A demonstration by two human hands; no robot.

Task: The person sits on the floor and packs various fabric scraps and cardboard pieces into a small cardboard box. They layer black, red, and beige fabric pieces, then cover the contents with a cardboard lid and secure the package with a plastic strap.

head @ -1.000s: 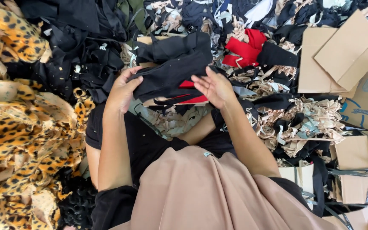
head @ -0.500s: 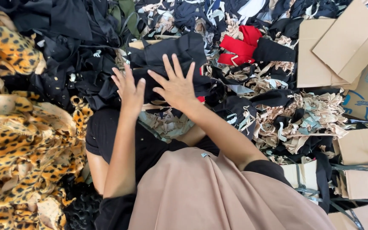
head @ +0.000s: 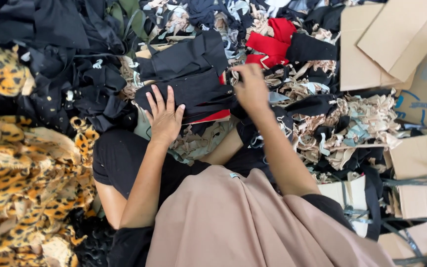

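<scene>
Fabric scraps cover the floor, leopard-print cloth (head: 21, 183) at nine o'clock. Half a second ago both hands pressed the black fabric stack (head: 189, 94); now only the left hand (head: 165, 116) lies flat and open on it. The right hand (head: 251, 88) has moved toward two o'clock, fingers curled on scraps; grip unclear.

Your left hand (head: 165, 114) lies flat with its palm down, back toward the camera, the fingers (head: 160, 96) straight, lightly spread and pointing away from you. Its wrist is straight and the bare forearm runs back toward you in a nearly straight line, the elbow bent low at your left side. Your right hand (head: 251, 86) reaches farther forward and higher, seen from the back and slightly blurred, the fingers curled downward so their tips are hidden; whether they pinch anything you cannot tell. That arm stretches out long, bare to a dark short sleeve at the upper arm.
</scene>
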